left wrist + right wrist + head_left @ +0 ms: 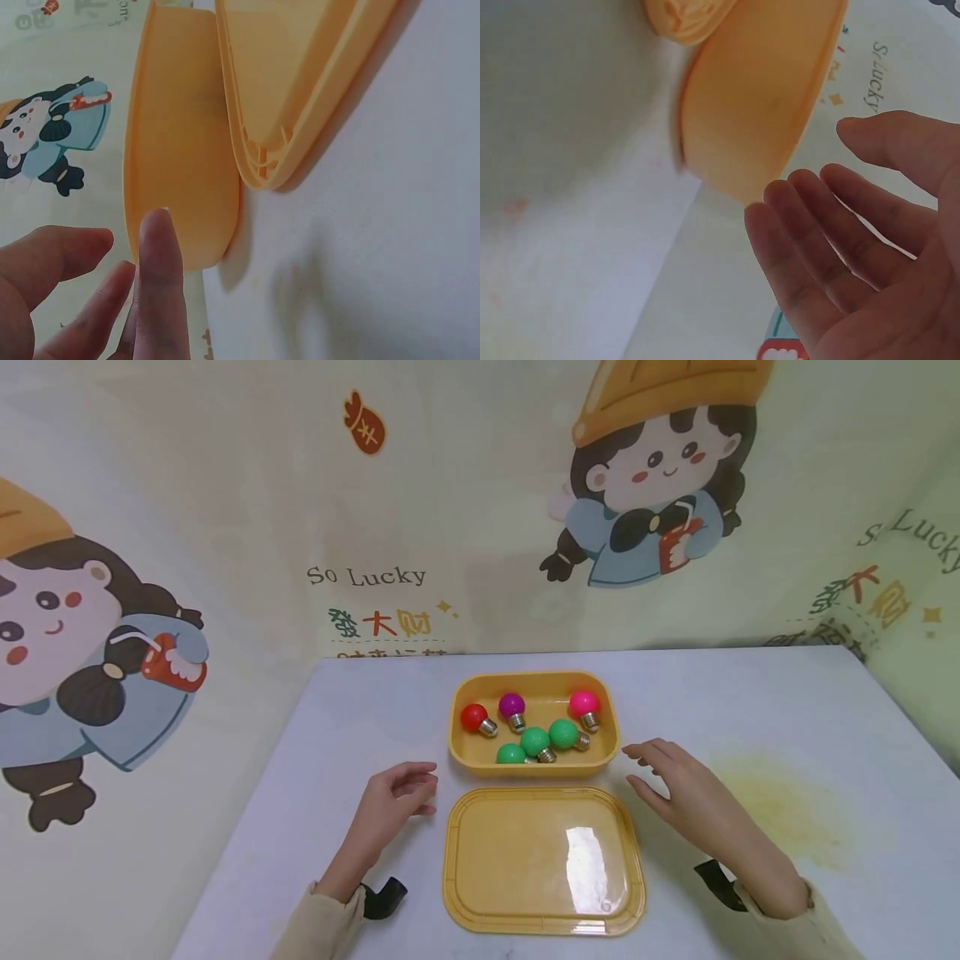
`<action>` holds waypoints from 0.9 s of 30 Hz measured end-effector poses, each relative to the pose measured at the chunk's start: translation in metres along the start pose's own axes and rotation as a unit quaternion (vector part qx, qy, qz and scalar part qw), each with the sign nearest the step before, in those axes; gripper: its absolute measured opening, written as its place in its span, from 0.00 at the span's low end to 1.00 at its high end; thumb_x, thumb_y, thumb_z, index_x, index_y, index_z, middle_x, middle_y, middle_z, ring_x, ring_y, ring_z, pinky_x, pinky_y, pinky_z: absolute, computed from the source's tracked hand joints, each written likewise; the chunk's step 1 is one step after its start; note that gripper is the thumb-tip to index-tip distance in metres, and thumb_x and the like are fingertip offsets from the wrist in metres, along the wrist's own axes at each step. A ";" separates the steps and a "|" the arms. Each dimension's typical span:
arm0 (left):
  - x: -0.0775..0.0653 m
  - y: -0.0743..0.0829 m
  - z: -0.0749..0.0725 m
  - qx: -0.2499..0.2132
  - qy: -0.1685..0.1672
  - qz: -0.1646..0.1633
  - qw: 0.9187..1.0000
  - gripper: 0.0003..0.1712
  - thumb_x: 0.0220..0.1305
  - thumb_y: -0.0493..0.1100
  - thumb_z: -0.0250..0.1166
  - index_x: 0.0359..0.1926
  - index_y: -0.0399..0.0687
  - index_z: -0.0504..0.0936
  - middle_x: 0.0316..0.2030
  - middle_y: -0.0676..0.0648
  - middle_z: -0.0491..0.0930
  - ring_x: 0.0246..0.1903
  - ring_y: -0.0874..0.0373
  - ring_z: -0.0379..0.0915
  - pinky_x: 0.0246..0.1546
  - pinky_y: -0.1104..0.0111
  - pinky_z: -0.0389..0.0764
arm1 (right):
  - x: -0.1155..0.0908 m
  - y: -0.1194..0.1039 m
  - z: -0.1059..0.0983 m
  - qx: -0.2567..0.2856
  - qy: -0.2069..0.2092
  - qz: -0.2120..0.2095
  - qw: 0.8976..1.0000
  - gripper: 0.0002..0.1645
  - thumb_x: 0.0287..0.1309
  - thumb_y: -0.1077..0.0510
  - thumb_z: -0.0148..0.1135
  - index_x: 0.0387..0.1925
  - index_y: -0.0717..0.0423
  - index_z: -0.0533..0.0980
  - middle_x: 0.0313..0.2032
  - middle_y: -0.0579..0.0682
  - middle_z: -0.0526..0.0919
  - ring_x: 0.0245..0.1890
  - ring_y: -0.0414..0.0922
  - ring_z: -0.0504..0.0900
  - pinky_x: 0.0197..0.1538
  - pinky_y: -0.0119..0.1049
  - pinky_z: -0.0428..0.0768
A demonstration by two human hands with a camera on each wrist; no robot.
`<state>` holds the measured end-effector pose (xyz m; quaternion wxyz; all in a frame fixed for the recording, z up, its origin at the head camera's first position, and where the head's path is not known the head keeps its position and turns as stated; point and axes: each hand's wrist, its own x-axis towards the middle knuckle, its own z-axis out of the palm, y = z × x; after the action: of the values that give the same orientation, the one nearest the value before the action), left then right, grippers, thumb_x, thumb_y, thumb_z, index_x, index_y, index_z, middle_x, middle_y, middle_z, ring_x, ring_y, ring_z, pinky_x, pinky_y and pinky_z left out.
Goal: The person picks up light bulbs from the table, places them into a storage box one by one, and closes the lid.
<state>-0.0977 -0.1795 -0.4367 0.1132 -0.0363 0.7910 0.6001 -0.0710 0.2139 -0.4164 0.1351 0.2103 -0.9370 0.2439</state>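
A yellow plastic box (534,769) stands on the table, holding several small toy light bulbs with metal screw bases. Among them are a red bulb (474,717), a purple bulb (512,706), a pink bulb (584,704) and several green ones, such as a green bulb (536,741). In front of the box lies its flat yellow lid (517,860). My left hand (396,800) hovers left of the box and lid, fingers loosely bent around nothing. To the right, my right hand (678,785) reaches toward the box's side with relaxed fingers, holding nothing.
The white table (375,702) runs back to a wall covering (480,510) printed with cartoon figures and lettering. A yellowish stain (780,810) marks the tabletop at the right. Dark straps (384,898) sit at both wrists.
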 end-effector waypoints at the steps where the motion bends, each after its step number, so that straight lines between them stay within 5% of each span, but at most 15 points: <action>1: -0.001 0.000 0.000 -0.001 -0.003 -0.003 1.000 0.19 0.65 0.36 0.67 0.57 0.39 0.80 0.47 0.37 0.82 0.40 0.51 0.81 0.37 0.66 0.87 | -0.002 0.001 0.001 0.006 -0.004 0.004 1.000 0.19 0.55 0.64 0.71 0.49 0.61 0.78 0.45 0.51 0.83 0.38 0.47 0.83 0.40 0.44 0.86; 11: -0.011 0.001 0.004 0.000 -0.033 -0.029 0.999 0.21 0.66 0.38 0.66 0.58 0.37 0.78 0.48 0.37 0.82 0.42 0.50 0.82 0.38 0.63 0.87 | -0.016 0.007 0.012 0.115 -0.048 0.039 0.991 0.17 0.55 0.68 0.69 0.48 0.63 0.78 0.41 0.51 0.82 0.33 0.35 0.80 0.34 0.30 0.84; 27: -0.012 -0.012 0.007 0.032 -0.077 -0.062 0.995 0.20 0.66 0.40 0.66 0.54 0.32 0.79 0.41 0.42 0.84 0.37 0.55 0.83 0.35 0.62 0.88 | -0.020 0.009 0.023 0.166 -0.179 0.109 0.964 0.22 0.61 0.58 0.67 0.53 0.66 0.76 0.33 0.44 0.82 0.32 0.34 0.79 0.31 0.28 0.81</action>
<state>-0.0826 -0.1769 -0.4470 0.2118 -0.0359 0.7952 0.5670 -0.0607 0.2162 -0.4464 -0.0985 0.1667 -0.9096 0.3675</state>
